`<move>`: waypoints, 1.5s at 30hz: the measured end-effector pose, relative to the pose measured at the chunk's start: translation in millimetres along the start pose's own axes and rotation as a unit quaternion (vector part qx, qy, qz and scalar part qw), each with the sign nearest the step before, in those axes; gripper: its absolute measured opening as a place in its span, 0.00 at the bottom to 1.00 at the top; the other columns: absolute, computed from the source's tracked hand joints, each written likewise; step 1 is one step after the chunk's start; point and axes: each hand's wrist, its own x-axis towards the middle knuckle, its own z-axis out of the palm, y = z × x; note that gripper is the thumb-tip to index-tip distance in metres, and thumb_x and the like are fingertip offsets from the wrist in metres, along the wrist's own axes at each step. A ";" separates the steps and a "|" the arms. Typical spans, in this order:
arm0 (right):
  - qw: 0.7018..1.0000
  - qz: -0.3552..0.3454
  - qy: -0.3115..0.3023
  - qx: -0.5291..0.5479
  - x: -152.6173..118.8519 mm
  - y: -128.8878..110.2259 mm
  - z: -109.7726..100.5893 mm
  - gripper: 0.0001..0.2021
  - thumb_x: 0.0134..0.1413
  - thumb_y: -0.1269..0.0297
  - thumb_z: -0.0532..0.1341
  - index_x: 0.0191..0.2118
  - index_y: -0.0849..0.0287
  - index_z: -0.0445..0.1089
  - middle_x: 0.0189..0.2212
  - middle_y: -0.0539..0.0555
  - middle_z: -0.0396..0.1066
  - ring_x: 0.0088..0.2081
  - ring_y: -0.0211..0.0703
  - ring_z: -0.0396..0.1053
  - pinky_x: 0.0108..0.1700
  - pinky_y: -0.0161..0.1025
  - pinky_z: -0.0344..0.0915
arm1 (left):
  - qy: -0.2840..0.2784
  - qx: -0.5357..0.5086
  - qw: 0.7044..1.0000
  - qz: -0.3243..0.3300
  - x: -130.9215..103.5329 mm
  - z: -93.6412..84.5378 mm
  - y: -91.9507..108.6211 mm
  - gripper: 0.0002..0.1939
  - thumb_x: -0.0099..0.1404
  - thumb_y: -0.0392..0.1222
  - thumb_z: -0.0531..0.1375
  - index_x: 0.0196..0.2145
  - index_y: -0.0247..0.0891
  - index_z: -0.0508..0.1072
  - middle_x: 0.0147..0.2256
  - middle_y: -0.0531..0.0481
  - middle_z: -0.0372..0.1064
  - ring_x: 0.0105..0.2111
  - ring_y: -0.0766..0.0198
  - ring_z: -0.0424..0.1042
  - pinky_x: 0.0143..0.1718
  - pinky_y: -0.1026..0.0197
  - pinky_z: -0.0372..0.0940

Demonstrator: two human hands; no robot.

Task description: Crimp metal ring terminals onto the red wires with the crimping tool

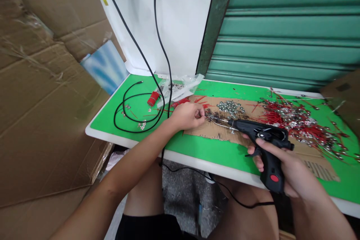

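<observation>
My right hand (291,167) is wrapped around the grip of a black soldering gun (251,128) with a trigger and a red dot on its handle. The gun's thin metal tip points left, just short of the fingers of my left hand (189,115). Those fingers are pinched together above a strip of cardboard (209,132); what they hold is too small to make out. Dark scorch marks cover the cardboard around the tip. Beyond it lies a cluster of small shiny metal pieces (231,108). Red wires (180,102) lie behind my left hand.
Red wires with metal pieces (298,120) form a heap on the green tabletop's right side. Toward the left are a red wire bundle (153,98), a clear plastic bag (187,85) and a looped black cable (114,118). Large cardboard (42,120) stands left; a green shutter (281,26) rises behind.
</observation>
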 end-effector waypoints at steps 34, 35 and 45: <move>0.999 -0.011 -0.048 -0.004 0.7 2.1 -1.2 0.27 0.34 0.43 0.77 0.36 0.60 0.81 0.17 0.51 0.68 0.17 0.36 0.58 0.15 0.32 0.56 | -0.012 0.043 0.999 -0.025 0.8 1.3 1.9 0.08 0.62 0.43 0.62 0.37 0.41 0.80 0.32 0.51 0.78 0.34 0.57 0.76 0.33 0.61 0.62; 0.999 -0.020 -0.050 0.004 1.2 3.4 -1.6 0.26 0.35 0.44 0.77 0.36 0.60 0.81 0.16 0.50 0.67 0.17 0.36 0.58 0.15 0.32 0.56 | -0.012 0.045 0.999 -0.028 0.5 1.2 2.3 0.08 0.62 0.43 0.62 0.37 0.41 0.80 0.32 0.51 0.79 0.35 0.57 0.76 0.33 0.61 0.63; 0.974 -0.120 0.011 0.189 7.4 6.3 -28.5 0.22 0.32 0.55 0.79 0.37 0.57 0.82 0.30 0.56 0.77 0.18 0.33 0.57 0.16 0.33 0.62 | -0.022 0.049 0.997 -0.059 1.3 1.8 6.0 0.10 0.63 0.44 0.62 0.40 0.43 0.80 0.34 0.52 0.80 0.36 0.56 0.77 0.34 0.59 0.65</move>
